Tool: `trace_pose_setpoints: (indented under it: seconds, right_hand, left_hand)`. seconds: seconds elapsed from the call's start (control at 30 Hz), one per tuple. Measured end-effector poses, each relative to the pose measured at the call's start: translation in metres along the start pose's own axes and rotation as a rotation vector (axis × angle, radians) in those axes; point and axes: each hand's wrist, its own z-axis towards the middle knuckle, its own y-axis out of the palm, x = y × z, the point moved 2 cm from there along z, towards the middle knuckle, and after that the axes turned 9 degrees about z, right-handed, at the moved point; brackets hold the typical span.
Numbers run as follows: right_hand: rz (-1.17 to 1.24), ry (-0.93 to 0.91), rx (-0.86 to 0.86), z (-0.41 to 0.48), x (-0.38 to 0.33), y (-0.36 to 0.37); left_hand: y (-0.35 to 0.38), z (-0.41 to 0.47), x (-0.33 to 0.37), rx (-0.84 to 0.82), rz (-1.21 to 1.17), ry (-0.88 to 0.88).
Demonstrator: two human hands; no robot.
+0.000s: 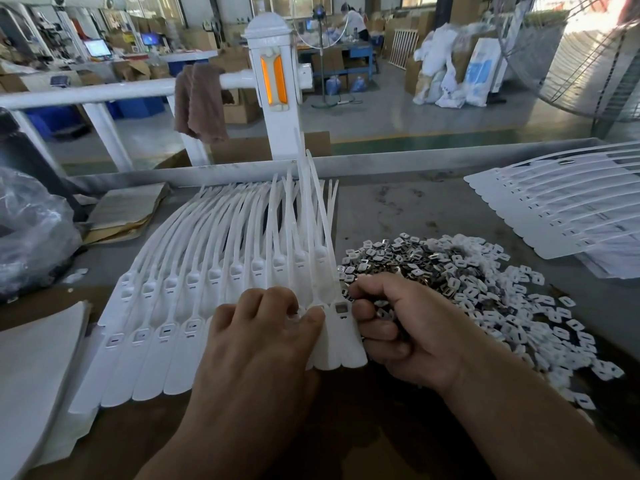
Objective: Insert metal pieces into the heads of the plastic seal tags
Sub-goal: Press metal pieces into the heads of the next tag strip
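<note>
At table left: clear bag (31,237), crumpled, with white sheets (34,375) lying nearer the person.

Centre-left: tags (166,306) fanned in an overlapping row on the table (398,202). Heads point toward the person and tails run off to the back rim. Some heads at the left show a dark slot, so probably filled already, though I can't confirm it.

Handling, judged: tags are light, thin plastic with bendy, springy tails. The head is flatter and thicker, so best held just beside it.

Left hand (263,341): knuckles up, fingers curled over the row. The thumb bears down on the rightmost tags, pinning them right beside the working head (341,309), whose square socket faces up.

Right hand (401,327): clenched loosely round a handful of metal pieces, a few glinting between the fingers. Its thumb and forefinger meet at the head's right edge.

Right of that: pile of metal pieces (467,282) loose on the table, mixed with small white squares. Pieces look small, light and slick, so easy to fumble; take one at a time by the edges.

Far right: second batch (554,216) of tags laid flat, well apart.
</note>
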Motion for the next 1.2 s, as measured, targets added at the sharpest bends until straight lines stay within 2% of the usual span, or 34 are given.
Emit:
trace_pose_setpoints:
  seconds: [0.2,0.4,0.8,0.97,1.1,1.2]
  right_hand:
    - [0.017,0.009,0.001,-0.001,0.002,0.000]
    - [-0.004,0.003,-0.004,-0.001,0.002,0.001]
    - [-0.079,-0.085,0.014,-0.005,-0.005,0.001]
    - [0.004,-0.094,0.010,-0.003,-0.007,-0.001]
    - [0.137,-0.119,0.020,-0.002,-0.009,-0.005]
    - [0.150,-0.134,0.017,-0.002,-0.008,-0.005]
  left_hand:
    - [0.001,0.000,0.001,0.043,0.006,0.004]
    - [0.007,-0.002,0.001,-0.006,-0.019,-0.010]
    - [0.006,-0.005,0.001,0.058,-0.106,-0.077]
    - [0.008,-0.003,0.004,-0.008,-0.024,-0.049]
    - [0.009,-0.003,0.005,-0.005,-0.035,-0.064]
    - [0.009,-0.002,0.005,0.001,-0.036,-0.070]
